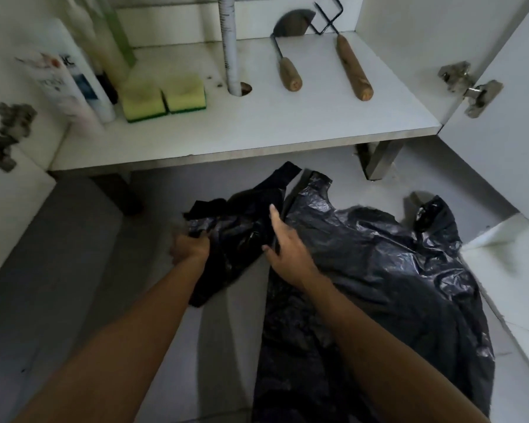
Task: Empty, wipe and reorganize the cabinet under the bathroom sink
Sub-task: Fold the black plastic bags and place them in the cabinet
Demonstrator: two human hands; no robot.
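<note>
Grey floor [74, 270], left hand [190, 248] gripping black bag [379, 270], right hand [287, 254] flat on it, bottle labels unreadable.

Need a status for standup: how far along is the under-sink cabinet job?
Late stage, apparently. Done: cabinet shelf holds bottles, two sponges and two wooden-handled tools in a row. In hand: left hand grips a black plastic bag; right hand rests on the bigger bag. Left: stowing the bags.

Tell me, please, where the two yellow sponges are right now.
In the head view, the sponges sit side by side on the cabinet shelf's left part, between the bottles and the white pipe.
</note>
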